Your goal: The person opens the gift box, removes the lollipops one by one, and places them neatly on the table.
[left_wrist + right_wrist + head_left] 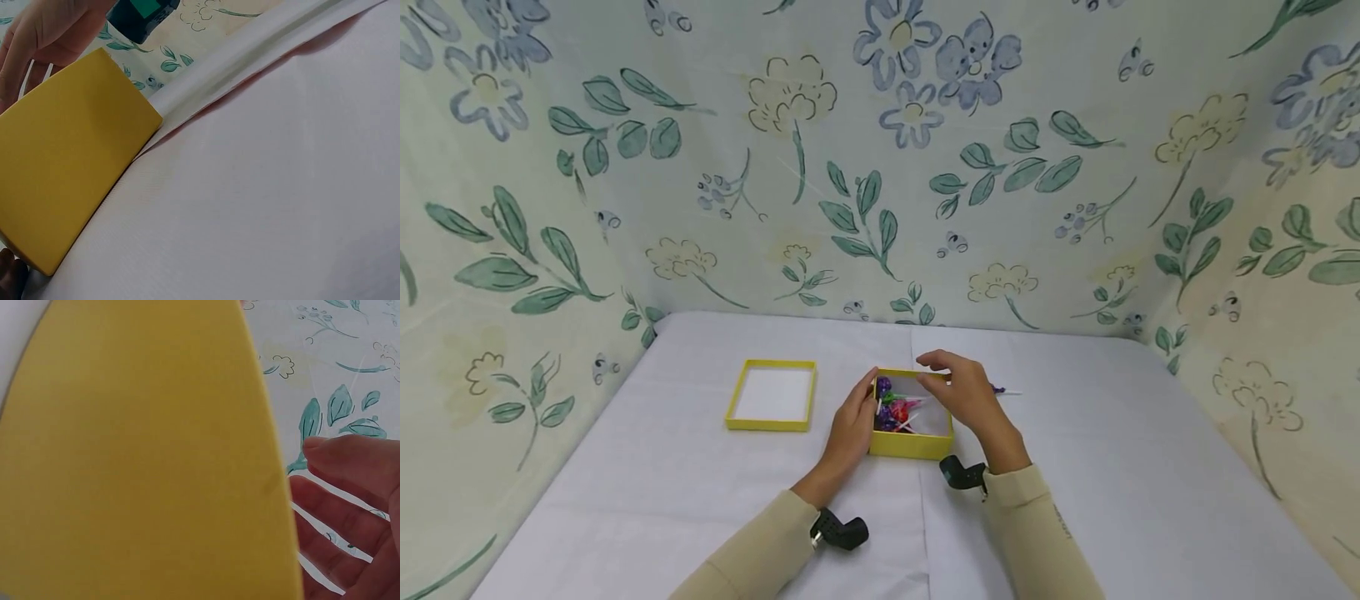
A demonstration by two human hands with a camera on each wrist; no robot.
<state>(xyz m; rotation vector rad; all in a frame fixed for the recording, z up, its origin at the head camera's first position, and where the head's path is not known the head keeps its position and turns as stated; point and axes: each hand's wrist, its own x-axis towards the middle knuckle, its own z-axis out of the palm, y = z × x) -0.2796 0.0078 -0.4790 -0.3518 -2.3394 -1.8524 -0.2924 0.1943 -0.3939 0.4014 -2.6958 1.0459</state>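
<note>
A yellow box (910, 447) with no lid on it stands on the table in the head view. Several wrapped lollipops (897, 411), in purple, red, pink and green with white sticks, lie toward its left side. My left hand (848, 425) rests along the box's left wall, fingers fairly straight. Over the right part of the box is my right hand (966, 387), thumb and fingers apart with nothing between them. Another lollipop (1011, 392) lies on the table beyond the right hand, partly hidden by it. In the right wrist view, the right fingers (344, 509) show past the box's yellow wall (150, 456).
Left of the box lies a shallow yellow-rimmed lid (767, 425) with its white inside facing up. A white cloth (647, 467) covers the table. Floral fabric (820, 167) hangs behind and at both sides. Each wrist wears a black camera (842, 531).
</note>
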